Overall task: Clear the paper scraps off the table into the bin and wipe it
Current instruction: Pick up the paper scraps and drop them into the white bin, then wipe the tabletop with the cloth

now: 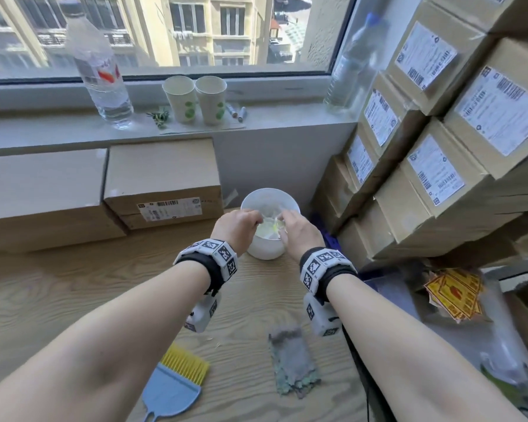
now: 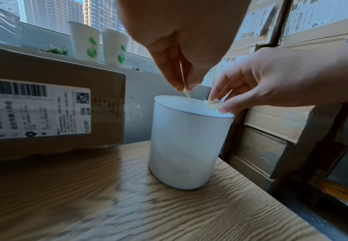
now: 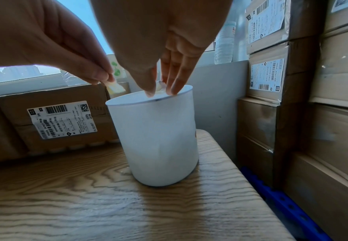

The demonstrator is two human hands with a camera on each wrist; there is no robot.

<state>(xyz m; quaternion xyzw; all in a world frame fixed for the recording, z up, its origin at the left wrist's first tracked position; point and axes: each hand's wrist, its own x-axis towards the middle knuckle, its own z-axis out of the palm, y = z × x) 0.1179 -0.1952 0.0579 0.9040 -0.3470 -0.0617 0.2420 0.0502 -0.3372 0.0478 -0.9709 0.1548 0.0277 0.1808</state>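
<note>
Pinching pale paper scraps (image 2: 213,103) over the white bin (image 2: 186,143) | left hand (image 1: 237,223) and right hand (image 1: 299,228) both gripping scraps, hanging just above the bin's rim | bin's mouth lying directly below both; right sitting lower, nearer the opening

The white cylindrical plastic bin (image 1: 265,248) stands at the far right of the wood-grain table (image 1: 58,300), with the left hand (image 1: 237,225) and right hand (image 1: 301,231) above its mouth. Nearer, the blue dustpan with yellow-bristled brush (image 1: 174,382) lies left of the grey rag (image 1: 291,360). Brown cardboard boxes (image 1: 162,178) sit behind, left of the bin.
</note>
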